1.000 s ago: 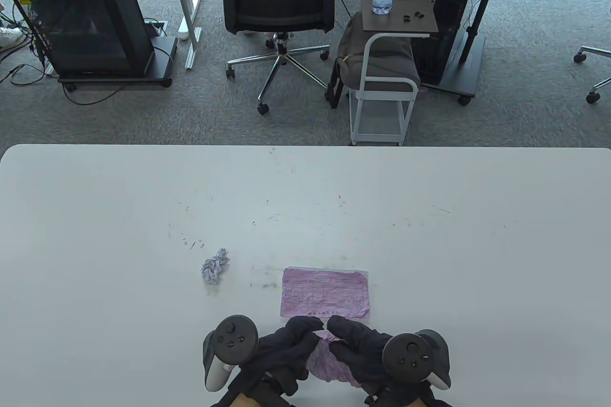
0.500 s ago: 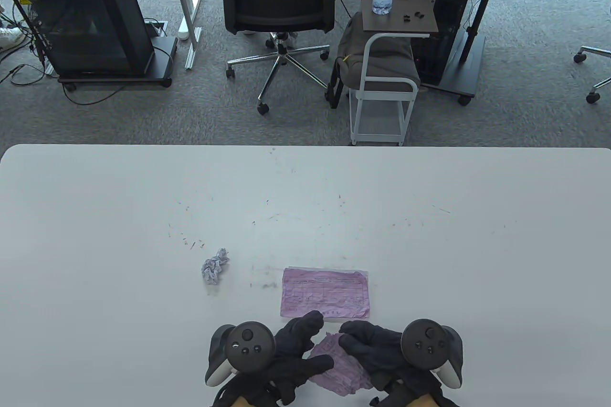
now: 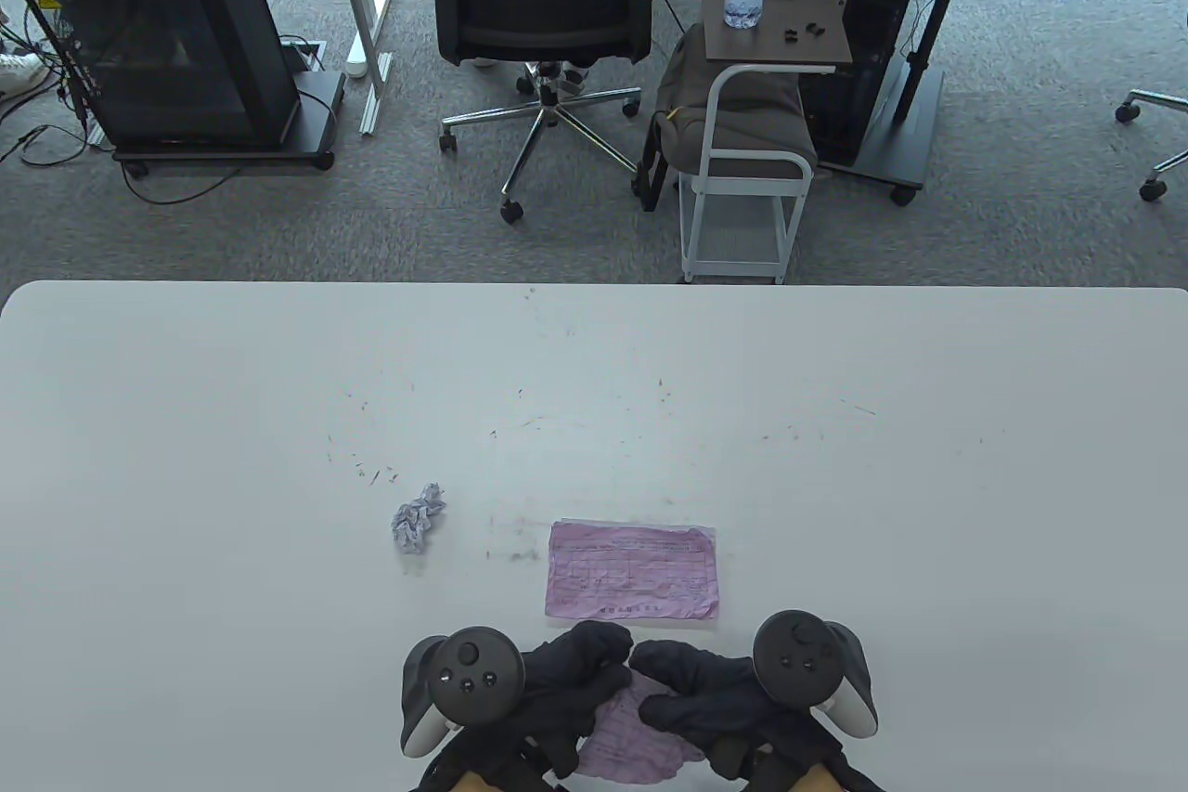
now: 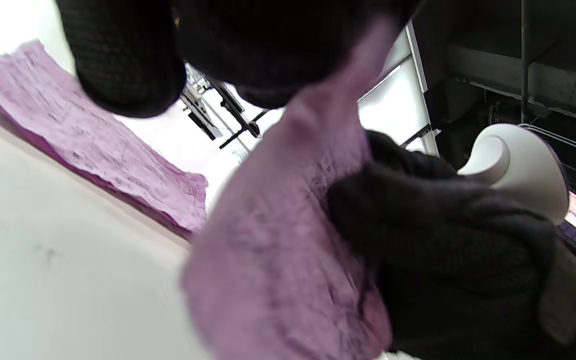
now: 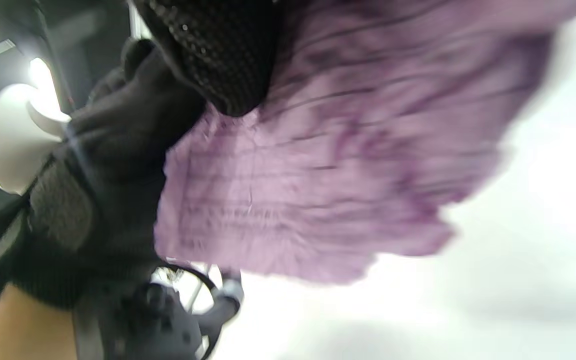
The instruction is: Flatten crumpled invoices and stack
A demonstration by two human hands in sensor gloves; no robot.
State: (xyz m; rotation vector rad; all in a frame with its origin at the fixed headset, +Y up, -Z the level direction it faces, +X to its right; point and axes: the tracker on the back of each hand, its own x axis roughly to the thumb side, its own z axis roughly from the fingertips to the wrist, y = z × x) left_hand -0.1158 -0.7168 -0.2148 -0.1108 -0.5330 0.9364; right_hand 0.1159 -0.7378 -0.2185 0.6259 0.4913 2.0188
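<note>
At the near edge of the table (image 3: pixel 186 458), the left hand (image 3: pixel 557 690) and right hand (image 3: pixel 705 690) meet fingertip to fingertip, each pinching the far edge of a half-opened purple invoice (image 3: pixel 626 741) that hangs down toward the person between them. It looks thin, soft and heavily creased. Just beyond the fingers lies the flattened stack (image 3: pixel 633 571), its long axis running left to right, so I judge the held sheet only needs carrying straight forward; neither hand is clearer placed. Further left sits a tight crumpled ball (image 3: pixel 418 518), nearer the left hand.
</note>
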